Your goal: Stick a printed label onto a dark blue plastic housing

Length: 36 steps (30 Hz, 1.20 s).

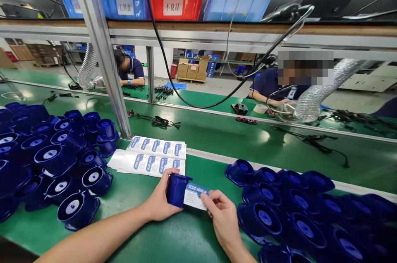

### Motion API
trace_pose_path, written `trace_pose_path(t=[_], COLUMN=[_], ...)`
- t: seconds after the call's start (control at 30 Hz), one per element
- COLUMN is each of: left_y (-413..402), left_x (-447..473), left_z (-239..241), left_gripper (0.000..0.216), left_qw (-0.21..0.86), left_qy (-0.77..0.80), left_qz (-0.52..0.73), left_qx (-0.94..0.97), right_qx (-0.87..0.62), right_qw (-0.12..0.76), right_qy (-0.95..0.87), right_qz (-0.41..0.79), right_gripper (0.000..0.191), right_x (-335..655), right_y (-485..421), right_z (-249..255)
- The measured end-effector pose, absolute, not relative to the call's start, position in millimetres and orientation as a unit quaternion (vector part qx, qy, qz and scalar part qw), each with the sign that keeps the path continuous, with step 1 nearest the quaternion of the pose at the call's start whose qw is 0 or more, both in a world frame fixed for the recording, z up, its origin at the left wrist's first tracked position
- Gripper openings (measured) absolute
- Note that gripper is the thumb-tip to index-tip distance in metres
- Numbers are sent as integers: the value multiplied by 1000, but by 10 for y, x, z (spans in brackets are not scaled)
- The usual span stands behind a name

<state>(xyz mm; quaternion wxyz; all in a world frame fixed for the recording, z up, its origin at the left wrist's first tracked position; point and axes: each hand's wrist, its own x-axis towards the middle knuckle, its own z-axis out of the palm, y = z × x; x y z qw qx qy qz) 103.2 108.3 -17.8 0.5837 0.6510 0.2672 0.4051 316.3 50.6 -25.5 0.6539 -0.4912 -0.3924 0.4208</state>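
My left hand (163, 199) is closed around a dark blue plastic housing (177, 190), holding it above the green bench. Between the fingertips of my right hand (221, 213) is the right end of a blue-and-white printed label (194, 196). The label's left end meets the side of the housing; whether it is stuck there I cannot tell. Behind my left hand lie sheets of the same labels (158, 155), partly overlapping on the bench.
Many blue housings (51, 155) crowd the bench at left, and more (268, 217) stand at right. A metal post (104, 56) rises behind the label sheets. Bins (175, 2) line the shelf overhead, with a black cable (161, 48) hanging below. Two people work across the bench.
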Motion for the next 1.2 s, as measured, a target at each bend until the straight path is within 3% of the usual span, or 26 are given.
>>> trace_pose_path(t=[0.33, 1.2], left_y=[1055, 1083], left_x=[1079, 1063], left_z=[-195, -246], left_gripper=[82, 88], left_qw=[586, 564], left_qy=[286, 306], left_qz=[390, 384], left_qx=[650, 664], right_qx=[-482, -495], right_qw=[651, 621], right_qy=[-468, -484], right_qz=[353, 368], right_gripper=[32, 31], right_x=[3095, 3087], right_y=[403, 380], right_z=[-241, -275])
